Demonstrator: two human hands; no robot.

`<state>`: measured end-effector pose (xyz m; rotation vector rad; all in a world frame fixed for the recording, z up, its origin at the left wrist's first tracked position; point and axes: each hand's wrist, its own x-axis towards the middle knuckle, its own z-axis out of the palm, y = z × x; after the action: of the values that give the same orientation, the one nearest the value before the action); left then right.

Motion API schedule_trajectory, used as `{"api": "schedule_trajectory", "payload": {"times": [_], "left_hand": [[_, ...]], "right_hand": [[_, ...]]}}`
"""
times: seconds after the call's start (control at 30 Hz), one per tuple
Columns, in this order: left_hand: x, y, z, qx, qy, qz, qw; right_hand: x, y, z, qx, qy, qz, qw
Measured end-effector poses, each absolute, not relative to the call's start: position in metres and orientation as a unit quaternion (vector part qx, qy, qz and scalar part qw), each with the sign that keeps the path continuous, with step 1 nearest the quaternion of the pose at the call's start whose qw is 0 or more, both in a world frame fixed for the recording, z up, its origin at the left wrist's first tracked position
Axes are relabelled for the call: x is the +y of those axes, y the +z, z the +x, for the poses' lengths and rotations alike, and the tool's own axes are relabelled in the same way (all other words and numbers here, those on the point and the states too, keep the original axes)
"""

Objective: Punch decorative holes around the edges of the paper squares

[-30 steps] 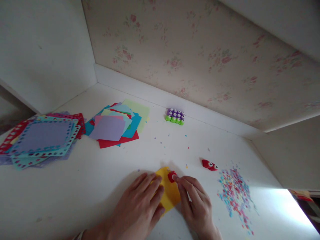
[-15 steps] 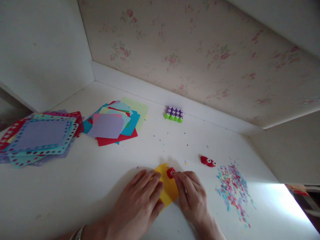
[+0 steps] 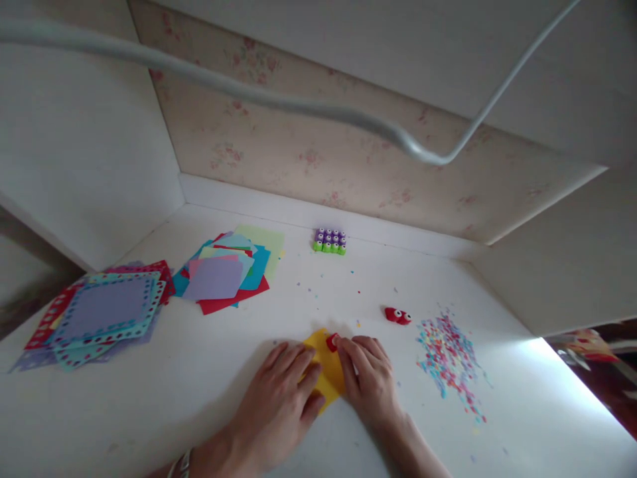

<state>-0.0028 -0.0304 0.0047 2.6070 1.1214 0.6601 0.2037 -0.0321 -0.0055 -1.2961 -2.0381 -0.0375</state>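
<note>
A sheet of yellow paper (image 3: 326,372) lies on the white tabletop between my hands. My left hand (image 3: 279,401) rests flat over its left side, fingers stretched out and slightly apart. At the paper's upper right, a small red craft punch with a white button (image 3: 331,342) sits at the edge. My right hand (image 3: 365,375) has its thumb and fingertips closed on this punch, hiding part of it. Two joined red punches (image 3: 398,315) with white, eye-like buttons lie farther right.
A block of purple and green punches (image 3: 330,241) stands near the back wall. Plain coloured paper (image 3: 216,277) is piled at left, beside a stack of sheets with punched borders (image 3: 109,307). Confetti (image 3: 450,355) is heaped at right. A white cable (image 3: 298,105) crosses the upper view.
The camera view has tilted up and shifted, bringing the white cable into sight. Both hands stay at the yellow paper, the right one still on the red punch.
</note>
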Motion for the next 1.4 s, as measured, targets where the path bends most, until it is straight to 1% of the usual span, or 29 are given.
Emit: {"api": "schedule_trajectory", "payload": {"times": [0.07,0.17,0.27,0.43,0.57,0.67,0.73,0.8,0.87,0.93,1.07,1.23,1.4], "left_hand": [[-0.03,0.005,-0.004,0.384,0.225,0.888,0.115],[-0.028,0.004,-0.005,0.384,0.225,0.888,0.12],[-0.027,0.004,-0.007,0.378,0.214,0.892,0.125],[-0.023,0.002,-0.008,0.359,0.182,0.909,0.111],[-0.019,-0.004,-0.01,0.348,0.178,0.916,0.087],[-0.017,-0.013,-0.012,0.346,0.188,0.917,0.063],[-0.016,-0.018,-0.013,0.346,0.202,0.915,0.043],[-0.015,-0.022,-0.013,0.353,0.221,0.909,0.021],[-0.013,-0.023,-0.013,0.36,0.236,0.903,0.003],[-0.012,-0.023,-0.012,0.361,0.243,0.9,-0.005],[-0.01,-0.023,-0.011,0.361,0.241,0.901,-0.006],[-0.01,-0.021,-0.011,0.363,0.242,0.9,-0.001],[-0.011,-0.017,-0.011,0.365,0.238,0.9,0.015]], "right_hand": [[-0.029,-0.006,0.209,-0.781,-0.041,-0.507,0.363],[-0.022,-0.009,0.223,-0.738,-0.084,-0.552,0.379],[-0.018,-0.014,0.238,-0.696,-0.092,-0.608,0.372],[-0.018,-0.014,0.249,-0.681,-0.042,-0.633,0.365],[-0.029,-0.007,0.248,-0.64,0.067,-0.661,0.387],[-0.038,0.0,0.256,-0.563,0.17,-0.677,0.442],[-0.042,0.003,0.271,-0.502,0.202,-0.683,0.491],[-0.042,0.006,0.294,-0.449,0.189,-0.687,0.539],[-0.039,0.006,0.322,-0.411,0.149,-0.697,0.569],[-0.033,0.005,0.348,-0.403,0.103,-0.724,0.55],[-0.018,0.0,0.377,-0.436,0.055,-0.772,0.46],[-0.008,-0.009,0.375,-0.473,0.05,-0.774,0.419],[-0.004,-0.016,0.367,-0.5,0.052,-0.769,0.395]]}}
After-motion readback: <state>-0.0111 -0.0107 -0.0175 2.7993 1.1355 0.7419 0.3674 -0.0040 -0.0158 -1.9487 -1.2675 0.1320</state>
